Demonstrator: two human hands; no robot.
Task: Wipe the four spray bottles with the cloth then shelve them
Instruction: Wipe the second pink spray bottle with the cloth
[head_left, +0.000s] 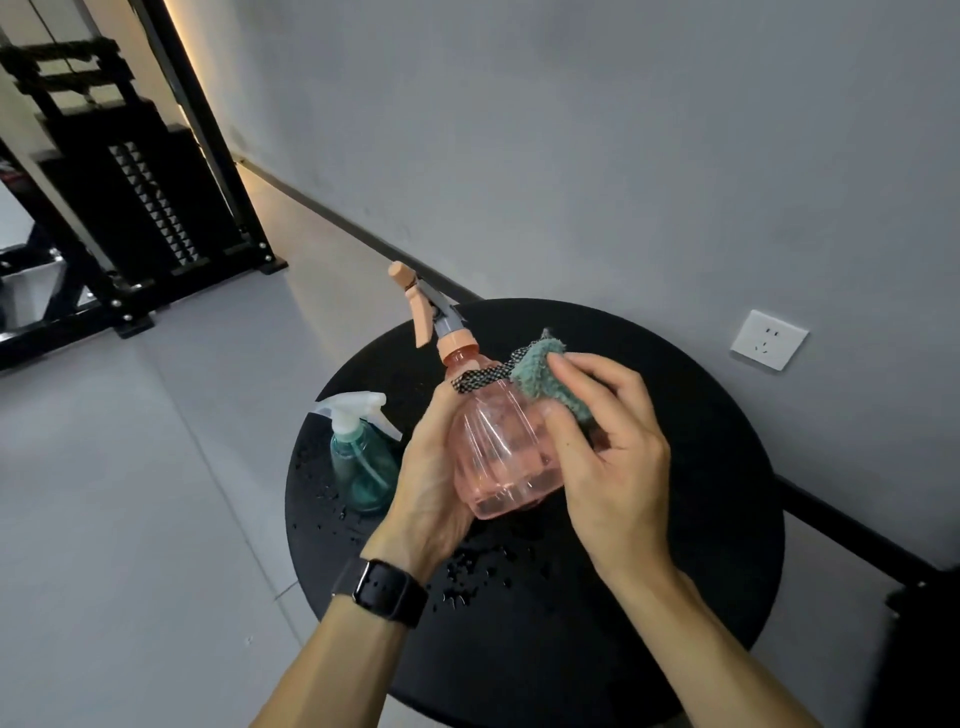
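Above a round black table (717, 509), my left hand (426, 483) grips a clear pink spray bottle (498, 447) by its left side. The bottle is tilted, its peach trigger head pointing up and left. My right hand (608, 457) presses a teal cloth (550, 384) with a checkered edge against the bottle's upper right shoulder. A teal spray bottle (361, 462) with a white trigger stands on the table to the left of my left hand.
Water drops lie scattered on the table's left and front. A grey wall with a white socket (769, 340) runs behind the table. A black metal rack (130, 208) stands at the far left on the light tiled floor.
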